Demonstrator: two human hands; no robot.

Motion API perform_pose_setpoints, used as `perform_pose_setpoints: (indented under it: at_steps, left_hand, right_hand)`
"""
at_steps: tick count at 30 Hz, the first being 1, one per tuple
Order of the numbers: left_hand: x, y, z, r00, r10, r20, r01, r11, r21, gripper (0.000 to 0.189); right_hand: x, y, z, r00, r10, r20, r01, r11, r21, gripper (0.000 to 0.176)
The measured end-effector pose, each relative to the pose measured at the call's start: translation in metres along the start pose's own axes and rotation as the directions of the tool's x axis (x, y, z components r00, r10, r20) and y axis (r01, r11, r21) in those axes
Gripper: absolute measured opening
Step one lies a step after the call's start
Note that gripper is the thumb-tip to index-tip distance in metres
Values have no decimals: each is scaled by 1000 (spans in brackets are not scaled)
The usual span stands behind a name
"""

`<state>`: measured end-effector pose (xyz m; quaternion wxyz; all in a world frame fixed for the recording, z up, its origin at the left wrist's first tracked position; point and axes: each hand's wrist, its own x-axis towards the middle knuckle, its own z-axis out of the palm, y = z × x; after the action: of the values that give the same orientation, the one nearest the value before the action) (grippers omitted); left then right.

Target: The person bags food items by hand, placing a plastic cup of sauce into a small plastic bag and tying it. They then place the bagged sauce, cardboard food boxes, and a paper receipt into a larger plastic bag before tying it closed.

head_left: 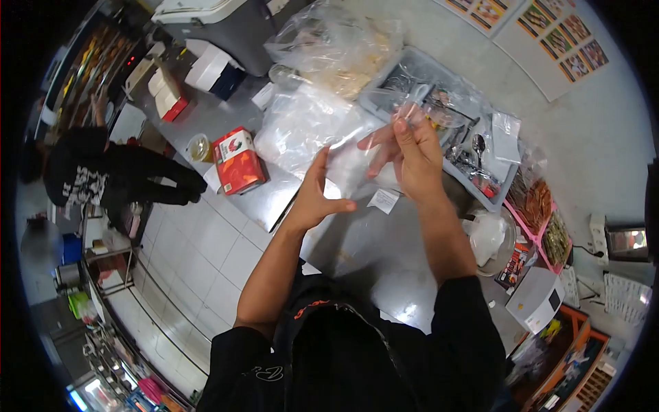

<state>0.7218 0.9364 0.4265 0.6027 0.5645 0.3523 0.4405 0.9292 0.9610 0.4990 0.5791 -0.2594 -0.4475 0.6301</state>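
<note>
Seen from the head camera, a person in black sleeves works clear plastic (pixel 347 163) above a metal worktop (pixel 336 240), near the centre of the frame. The right hand (pixel 417 154) pinches the film between thumb and fingers, the other fingers spread behind it. The left hand (pixel 314 200) is wide open beside the film, thumb well apart from the fingers; whether it touches the plastic cannot be told.

Just beyond the hands lies a pile of plastic bags (pixel 302 120), with a bag of pale yellowish contents (pixel 353 75) behind it at the upper centre. At upper right, a grey-blue tray (pixel 472 184) holds a spoon (pixel 478 143) and plastic-wrapped items. A small white packet (pixel 384 200) lies below the right hand.

Left of the pile, a red box (pixel 238 162) sits near a round clear container (pixel 199 147). At the far left of the frame, a co-worker (pixel 93 168) in black stands on the tiled floor (pixel 195 264), well apart from the hands.
</note>
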Motion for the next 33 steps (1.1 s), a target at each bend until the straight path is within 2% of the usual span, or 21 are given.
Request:
perform_pose_setpoints:
  at_steps: [1, 4, 5, 8, 9, 11, 12, 13, 15, 17, 18, 19, 20, 22, 23, 26, 29, 32, 33]
  left_hand:
    - [-6, 3, -3, 994, -65, 92, 66, 998, -9, 74]
    - [-34, -35, -21, 973, -201, 112, 225, 931, -288, 33]
    - [-41, -31, -18, 993, -99, 59, 115, 884, -453, 21]
    - [-53, -4, -11, 971, -225, -86, 111, 737, -667, 19]
    - [-56, 3, -10, 959, -265, -104, 114, 693, -712, 19]
    - [-60, -5, -14, 952, -271, -143, 96, 706, -702, 22]
    - [-62, -9, -17, 947, -275, -164, 86, 713, -696, 23]
    - [-63, -13, -17, 936, -280, -212, 75, 749, -658, 24]
    - [-62, -17, -19, 910, -279, -306, 57, 817, -574, 27]
    - [-63, -18, -24, 900, -275, -339, 79, 866, -494, 23]
    - [-65, -20, -24, 894, -278, -352, 96, 885, -455, 21]
    - [-66, -23, -25, 889, -279, -364, 104, 896, -433, 18]
    - [-65, -26, -25, 885, -279, -373, 112, 905, -411, 15]
    - [-63, -25, -22, 873, -309, -378, 141, 901, -410, 13]
    - [-61, -21, -18, 860, -339, -380, 160, 888, -431, 13]
    - [-66, -28, -24, 862, -352, -364, 183, 887, -424, 14]
    - [-68, -29, -25, 855, -367, -366, 215, 894, -392, 14]
    - [-66, -25, -24, 859, -336, -386, 219, 923, -315, 23]
    - [-64, -16, -21, 848, -348, -400, 230, 921, -314, 27]
  right_hand:
    - [-2, 10, 4, 993, -18, -121, 24, 999, 49, 18]
    - [-1, 28, -5, 955, -69, -290, 89, 995, 55, 18]
    - [1, 32, -3, 932, -95, -350, 99, 995, -6, 18]
    - [-1, 53, -3, 929, -123, -349, 90, 990, -109, 19]
    - [-1, 61, -5, 907, -135, -398, 76, 984, -162, 21]
    - [-2, 79, -8, 857, -173, -485, 43, 962, -268, 31]
    - [-4, 88, -7, 774, -391, -497, 48, 820, -570, 38]
    - [-8, 96, -5, 680, -596, -427, 9, 589, -808, 46]
    - [-15, 95, 10, 666, -722, -188, 35, 283, -959, 56]
    - [-35, 83, 32, 781, -624, 16, 238, 275, -931, 60]
    - [-41, 79, 43, 901, -433, 27, 239, 443, -864, 49]
    - [-45, 79, 52, 972, -226, 70, 195, 595, -779, 38]
    - [-48, 85, 53, 994, -106, 16, 85, 694, -715, 34]
    - [-55, 104, 49, 989, 142, -52, -147, 823, -548, 26]
    - [-54, 115, 48, 997, 38, -62, -63, 871, -486, 20]
    - [-58, 127, 38, 998, 43, -46, -59, 881, -470, 16]
    - [-62, 127, 42, 994, -73, -83, -3, 731, -682, 8]
    - [-62, 124, 37, 979, -202, 19, 130, 547, -827, 8]
    - [-63, 123, 38, 987, -161, -27, 74, 585, -807, 9]
